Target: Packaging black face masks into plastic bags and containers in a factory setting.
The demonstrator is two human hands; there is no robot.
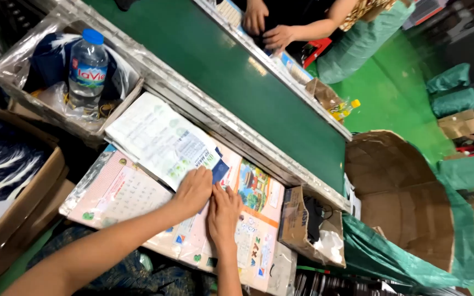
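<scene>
**Both hands flat on the plastic-wrapped sheets**

Far left: a cardboard box point(17, 203) with dark patterned cloth. Above it, a plastic-lined tray point(111, 112) holds a water bottle point(87, 68), upright, blue cap. Centre: a stack of flat bags with printed sheets point(154, 140) overlaps a pink calendar sheet point(122, 192) on the work surface. Your left hand point(192, 191) lies open, palm down, fingers on the lower corner of the bagged sheets. Your right hand point(224, 212) lies just beside it, also open and flat, gripping nothing. Behind them runs the green conveyor belt point(237, 71); another person's hands point(267, 27) work at its far edge. Right: a small open carton point(294, 219), then a large cardboard drum point(401, 192).
</scene>
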